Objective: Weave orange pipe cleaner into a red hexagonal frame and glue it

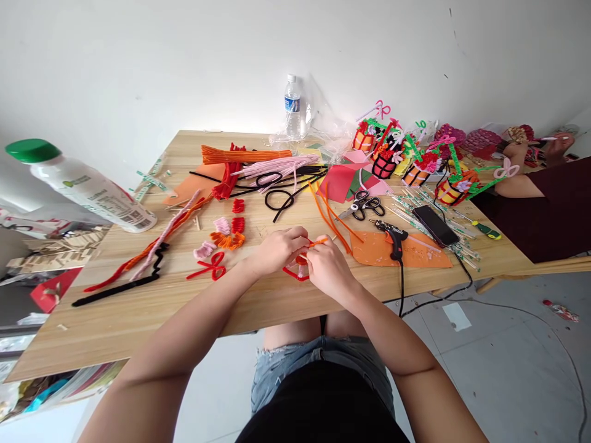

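Close together over the table's front, my left hand (287, 246) and my right hand (330, 267) both pinch an orange pipe cleaner (318, 243). A thin pale stick seems to lie between the fingers too, partly hidden. Beneath them, a bent red pipe cleaner shape (295, 275) shows on the wood, mostly covered by my right hand. Left of my hands lie a red pipe cleaner bow (215, 267), a coiled orange pipe cleaner (228, 240), and small pink and red coils.
Bundled orange pipe cleaners (244, 154), scissors (362, 205), a glue gun (392, 237), a phone (436, 226) and finished flower baskets (418, 172) spread across the table (258, 301). A white bottle (92, 184) stands left. At right, another person's arm (517, 181) rests near the table.
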Motion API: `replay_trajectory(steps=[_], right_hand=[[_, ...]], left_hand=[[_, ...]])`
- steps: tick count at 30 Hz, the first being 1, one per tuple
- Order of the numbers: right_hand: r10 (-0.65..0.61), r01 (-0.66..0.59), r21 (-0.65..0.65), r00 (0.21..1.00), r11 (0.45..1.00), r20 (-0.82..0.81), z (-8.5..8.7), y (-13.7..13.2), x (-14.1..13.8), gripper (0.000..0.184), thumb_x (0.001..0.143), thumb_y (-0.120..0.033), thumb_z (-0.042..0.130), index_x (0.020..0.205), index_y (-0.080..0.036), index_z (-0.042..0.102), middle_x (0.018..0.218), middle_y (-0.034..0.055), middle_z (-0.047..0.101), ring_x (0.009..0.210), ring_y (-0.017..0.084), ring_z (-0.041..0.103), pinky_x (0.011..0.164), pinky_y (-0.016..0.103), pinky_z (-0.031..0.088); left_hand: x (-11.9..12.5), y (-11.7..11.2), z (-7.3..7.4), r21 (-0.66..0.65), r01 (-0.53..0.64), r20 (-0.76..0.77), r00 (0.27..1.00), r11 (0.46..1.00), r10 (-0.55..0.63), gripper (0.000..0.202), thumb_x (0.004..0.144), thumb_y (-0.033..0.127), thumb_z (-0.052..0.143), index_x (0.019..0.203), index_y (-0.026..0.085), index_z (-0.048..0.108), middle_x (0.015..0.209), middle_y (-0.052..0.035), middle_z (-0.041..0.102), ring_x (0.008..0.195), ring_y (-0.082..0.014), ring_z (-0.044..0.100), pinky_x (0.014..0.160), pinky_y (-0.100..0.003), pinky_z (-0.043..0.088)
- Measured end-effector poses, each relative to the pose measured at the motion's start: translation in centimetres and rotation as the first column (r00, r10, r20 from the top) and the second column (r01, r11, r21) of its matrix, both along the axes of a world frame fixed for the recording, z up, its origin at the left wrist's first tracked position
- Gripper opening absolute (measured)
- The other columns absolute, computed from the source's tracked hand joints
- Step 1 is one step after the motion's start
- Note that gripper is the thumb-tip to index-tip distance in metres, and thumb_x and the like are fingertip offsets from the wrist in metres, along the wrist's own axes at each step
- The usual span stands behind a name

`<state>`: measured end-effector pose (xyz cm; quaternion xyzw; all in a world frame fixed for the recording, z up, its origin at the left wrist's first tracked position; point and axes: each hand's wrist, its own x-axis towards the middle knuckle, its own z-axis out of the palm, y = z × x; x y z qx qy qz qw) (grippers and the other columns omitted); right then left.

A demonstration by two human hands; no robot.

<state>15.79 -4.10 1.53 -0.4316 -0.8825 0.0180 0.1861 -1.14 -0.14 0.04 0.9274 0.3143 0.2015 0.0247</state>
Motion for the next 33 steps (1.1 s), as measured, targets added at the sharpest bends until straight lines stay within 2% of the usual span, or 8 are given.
replay_trajectory(steps=[4, 9, 15, 27, 33], right_hand=[[-0.005, 0.005, -0.034, 1.000, 0.999, -0.010, 0.1, 0.0, 0.3, 0.017, 0.083, -0.012, 0.060, 0.076, -0.017, 0.074, 0.071, 0.0085, 0.067, 0.085, 0.023, 0.051, 0.077, 0.032, 0.044], [-0.003, 0.004, 0.006, 1.000, 1.000, -0.018, 0.2, -0.4, 0.6, 0.019, 0.084, -0.013, 0.058, 0.073, -0.016, 0.073, 0.071, 0.0093, 0.066, 0.090, 0.024, 0.051, 0.082, 0.033, 0.044], [0.003, -0.003, 0.008, 1.000, 1.000, -0.001, 0.0, -0.2, 0.5, 0.018, 0.084, -0.014, 0.058, 0.074, -0.017, 0.073, 0.069, 0.0084, 0.066, 0.085, 0.024, 0.052, 0.078, 0.033, 0.044], [0.022, -0.022, 0.010, 1.000, 1.000, 0.011, 0.1, -1.0, 1.8, 0.021, 0.078, -0.004, 0.056, 0.067, -0.016, 0.069, 0.072, 0.0083, 0.068, 0.094, 0.024, 0.051, 0.085, 0.035, 0.044], [-0.011, 0.017, 0.047, 0.993, 0.999, -0.116, 0.1, -1.2, 1.8, 0.021, 0.084, -0.010, 0.054, 0.068, -0.018, 0.066, 0.076, 0.0073, 0.067, 0.090, 0.022, 0.052, 0.080, 0.033, 0.046]], left_hand=[[0.1, 0.0, 0.0, -0.003, 0.004, 0.011, 1.000, 1.000, -0.004, 0.021, 0.092, 0.020, 0.043, 0.095, 0.015, 0.064, 0.099, -0.0090, 0.062, 0.076, -0.0149, 0.062, 0.065, -0.024, 0.047], [0.1, -0.1, -0.1, -0.031, 0.010, 0.017, 1.000, 0.999, -0.009, 0.022, 0.092, 0.018, 0.042, 0.091, 0.015, 0.064, 0.101, -0.0093, 0.061, 0.079, -0.0149, 0.062, 0.069, -0.024, 0.047], [0.2, 0.0, -0.3, -0.036, 0.006, 0.010, 1.000, 0.999, -0.006, 0.020, 0.091, 0.018, 0.044, 0.091, 0.015, 0.064, 0.101, -0.0095, 0.060, 0.077, -0.0148, 0.061, 0.067, -0.025, 0.046], [0.3, -0.4, 0.1, -0.062, 0.008, 0.016, 1.000, 0.998, -0.007, 0.025, 0.093, 0.022, 0.040, 0.093, 0.015, 0.065, 0.100, -0.0094, 0.059, 0.074, -0.0141, 0.061, 0.065, -0.025, 0.046], [-0.7, 0.1, 0.1, -0.094, -0.010, 0.066, 0.998, 0.996, 0.016, 0.027, 0.093, 0.023, 0.042, 0.088, 0.016, 0.068, 0.093, -0.0084, 0.062, 0.073, -0.0140, 0.062, 0.067, -0.025, 0.047]])
